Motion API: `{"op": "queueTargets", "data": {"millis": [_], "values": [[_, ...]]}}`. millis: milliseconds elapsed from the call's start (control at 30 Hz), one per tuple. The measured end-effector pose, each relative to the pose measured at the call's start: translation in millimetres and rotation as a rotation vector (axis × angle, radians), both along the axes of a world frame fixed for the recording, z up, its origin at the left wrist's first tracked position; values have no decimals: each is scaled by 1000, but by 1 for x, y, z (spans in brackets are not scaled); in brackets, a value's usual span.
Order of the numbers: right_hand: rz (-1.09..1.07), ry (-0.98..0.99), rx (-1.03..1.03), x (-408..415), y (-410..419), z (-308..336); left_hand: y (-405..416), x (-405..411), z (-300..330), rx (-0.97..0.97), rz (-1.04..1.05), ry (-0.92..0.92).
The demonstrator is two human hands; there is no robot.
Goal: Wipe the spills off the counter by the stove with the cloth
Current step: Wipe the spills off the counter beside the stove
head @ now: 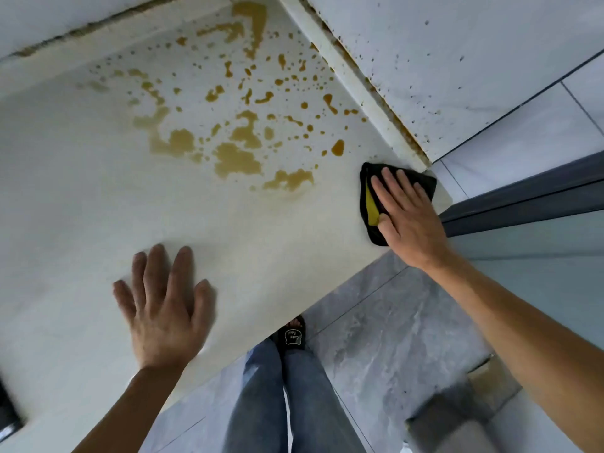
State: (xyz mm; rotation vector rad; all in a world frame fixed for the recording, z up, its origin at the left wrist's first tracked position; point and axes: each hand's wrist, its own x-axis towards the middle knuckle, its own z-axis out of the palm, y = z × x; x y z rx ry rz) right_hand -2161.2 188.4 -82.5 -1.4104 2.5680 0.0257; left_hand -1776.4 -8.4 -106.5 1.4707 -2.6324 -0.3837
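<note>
On the pale counter (81,197), the right hand (405,217) presses a black cloth (421,183) flat, fingers straight and slightly spread, just right of the amber spills (235,158). The left hand (163,308) rests flat, fingers splayed, bracing. Best practice: sweep from the splatter's edge inward with steady pressure, refolding to a clean face.

Grey marbled floor tiles (385,338), blue jeans (261,403), black slipper (292,336) — speckled white wall tiles (457,60), dark cabinet edge (523,194).
</note>
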Motion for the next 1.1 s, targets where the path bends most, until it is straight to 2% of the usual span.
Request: {"op": "queueTargets", "data": {"millis": [100,167,300,367,600,667,833,900,1000,1033,1100], "values": [[-215,-10,-30,19,-41,-1,-1,2,-1,9,2,-10],[-274,20,-34,37,-60,-2,-1,2,0,17,0,-9],[7,-9,-35,46,-33,-4,-1,3,-1,26,10,6],[42,-19,-13,34,-24,-2,-1,3,-3,24,10,5],[-413,6,-107,30,-116,-3,-2,7,-12,8,11,9],[-352,17,-98,50,-118,-4,-3,8,-15,-3,5,8],[157,26,-24,52,-68,-5,-4,10,-21,-42,-4,38],[100,26,-25,37,-74,-4,-4,10,-23,-45,-9,35],[-194,41,-72,51,-118,-5,-5,12,-27,-49,-15,12],[-227,52,-76,65,-131,-5,-5,12,-28,-51,-16,7],[-111,55,-90,96,-140,-8,-5,13,-28,-48,-17,1]]}}
